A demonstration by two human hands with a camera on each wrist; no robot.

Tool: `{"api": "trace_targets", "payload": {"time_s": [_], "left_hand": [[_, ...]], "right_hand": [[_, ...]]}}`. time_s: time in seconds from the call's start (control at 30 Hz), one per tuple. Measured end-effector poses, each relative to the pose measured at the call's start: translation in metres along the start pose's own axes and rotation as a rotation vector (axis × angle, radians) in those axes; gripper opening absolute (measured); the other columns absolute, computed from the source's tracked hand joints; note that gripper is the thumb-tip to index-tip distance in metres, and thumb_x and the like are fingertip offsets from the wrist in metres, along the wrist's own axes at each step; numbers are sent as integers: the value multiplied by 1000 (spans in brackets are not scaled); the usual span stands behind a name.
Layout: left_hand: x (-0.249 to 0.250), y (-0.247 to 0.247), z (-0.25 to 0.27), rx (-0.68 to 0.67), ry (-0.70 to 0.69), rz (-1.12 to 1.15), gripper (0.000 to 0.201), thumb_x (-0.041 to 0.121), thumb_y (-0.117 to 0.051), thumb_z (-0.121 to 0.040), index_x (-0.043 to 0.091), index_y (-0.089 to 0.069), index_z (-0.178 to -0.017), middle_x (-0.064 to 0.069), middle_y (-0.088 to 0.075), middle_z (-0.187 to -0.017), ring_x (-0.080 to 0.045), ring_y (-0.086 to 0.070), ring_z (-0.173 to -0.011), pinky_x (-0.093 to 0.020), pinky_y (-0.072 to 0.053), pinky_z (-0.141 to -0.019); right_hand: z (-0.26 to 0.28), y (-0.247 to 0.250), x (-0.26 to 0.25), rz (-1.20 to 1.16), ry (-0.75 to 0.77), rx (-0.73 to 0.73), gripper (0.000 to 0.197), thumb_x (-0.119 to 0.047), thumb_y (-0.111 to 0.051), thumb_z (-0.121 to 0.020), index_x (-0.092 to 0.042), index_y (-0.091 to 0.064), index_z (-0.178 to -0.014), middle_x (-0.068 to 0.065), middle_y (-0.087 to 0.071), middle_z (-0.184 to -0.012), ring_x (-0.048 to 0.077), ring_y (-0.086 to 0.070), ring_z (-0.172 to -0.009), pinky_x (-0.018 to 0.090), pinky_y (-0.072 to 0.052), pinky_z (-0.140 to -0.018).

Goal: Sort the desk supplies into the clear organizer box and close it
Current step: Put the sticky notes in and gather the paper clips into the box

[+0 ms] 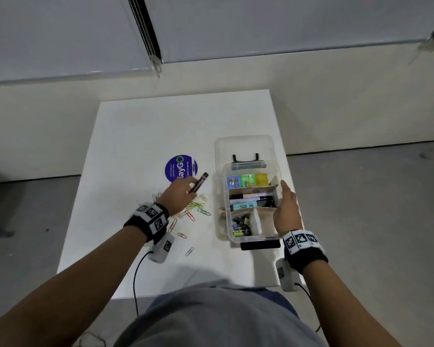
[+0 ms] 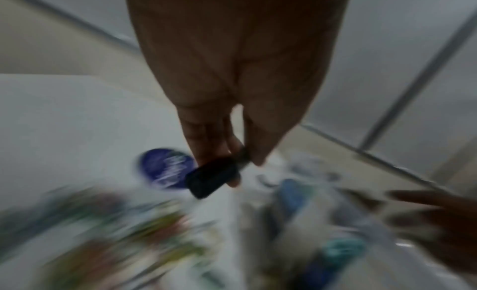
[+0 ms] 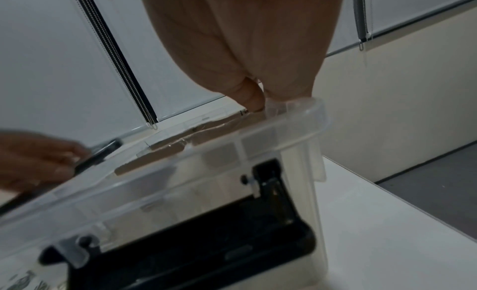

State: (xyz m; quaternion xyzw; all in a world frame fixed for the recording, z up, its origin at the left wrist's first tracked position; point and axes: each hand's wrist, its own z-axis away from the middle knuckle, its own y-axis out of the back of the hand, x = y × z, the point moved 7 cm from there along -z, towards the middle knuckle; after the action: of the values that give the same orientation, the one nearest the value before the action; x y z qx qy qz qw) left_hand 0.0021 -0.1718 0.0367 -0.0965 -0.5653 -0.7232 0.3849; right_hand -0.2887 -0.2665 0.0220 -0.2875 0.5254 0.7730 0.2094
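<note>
One dark cylindrical marker [image 1: 199, 182] is pinched in the left hand [image 1: 182, 194] above the white table [image 1: 140, 136], just left of the clear plastic compartment box [image 1: 254, 238], whose right rim is gripped by the right hand [image 1: 287, 211]. Several compartments are filled; coloured wire paper clips [image 1: 193, 212] lie loose, judged still unsorted.

We are wearing a black left strap [image 1: 150, 219] and a black right strap [image 1: 305, 246] at the wrists. Both are ringed with white tiles bearing black square-pattern markers. A white left camera block [image 1: 162, 249] and right camera block [image 1: 287, 276] are hanging under them, each trailing a thin black cable [image 1: 135, 284]. A grey shirt [image 1: 218, 319] is covering us nearest.
</note>
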Motion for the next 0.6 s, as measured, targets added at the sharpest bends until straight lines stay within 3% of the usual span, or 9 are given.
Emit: {"api": "trace_targets", "payload": {"time_s": [0.07, 0.13, 0.23, 0.37, 0.43, 0.53, 0.6], "left_hand": [[55, -11, -3, -109, -183, -1, 29, 18, -61, -91, 21, -60, -120, -2, -59, -96, -18, -60, -84, -29, -45, -72], [100, -30, -7, -155, -290, -44, 31, 22, -60, -93, 22, -59, -124, 0, -55, -100, -13, -55, -85, -26, -43, -76], [142, -70, -15, -246, -379, -154, 31, 19, -59, -93, 17, -60, -124, -7, -59, -110, -20, -57, -96, -30, -45, -84], [141, -99, -20, -292, -373, -217, 31, 6, -51, -92, 16, -61, -119, -11, -56, -111, -28, -59, -100, -36, -48, -87], [133, -94, -15, -227, -392, -164, 28, 6, -50, -92, 17, -63, -114, -6, -53, -107, -22, -56, -97, -33, -47, -86], [103, -61, -4, 6, -400, -44, 20, 8, -50, -92, 17, -60, -106, -2, -51, -103, -13, -52, -89, -24, -45, -80], [59, -38, -2, 125, -280, -17, 15, 4, -48, -88, 14, -54, -98, -2, -49, -98, -17, -52, -80, -26, -43, -71]], "right_hand": [[-1, 1, 3, -22, 6, -8, 80, 19, -35, -81, -17, -22, -151, 17, -39, -143, 36, -45, -127, 45, -40, -106], [-1, 2, 4, -31, 5, -14, 79, 19, -34, -81, -18, -23, -151, 17, -41, -141, 36, -47, -125, 45, -41, -105], [0, 3, 4, -35, 8, -20, 81, 19, -34, -80, -18, -22, -151, 19, -42, -138, 37, -47, -124, 44, -40, -105], [-1, 2, 3, -13, 20, -32, 82, 19, -34, -79, -18, -19, -152, 19, -41, -138, 37, -46, -123, 46, -40, -105], [-2, 0, 2, 15, 0, -50, 80, 18, -35, -82, -16, -18, -152, 19, -38, -140, 38, -45, -124, 46, -40, -105], [-1, 0, -14, 148, 12, -26, 74, 11, -44, -84, -11, -20, -150, 23, -27, -148, 42, -36, -132, 47, -33, -110], [2, -3, -41, 230, 94, 18, 72, 9, -47, -84, -9, -24, -149, 24, -19, -154, 41, -27, -140, 48, -26, -115]]}}
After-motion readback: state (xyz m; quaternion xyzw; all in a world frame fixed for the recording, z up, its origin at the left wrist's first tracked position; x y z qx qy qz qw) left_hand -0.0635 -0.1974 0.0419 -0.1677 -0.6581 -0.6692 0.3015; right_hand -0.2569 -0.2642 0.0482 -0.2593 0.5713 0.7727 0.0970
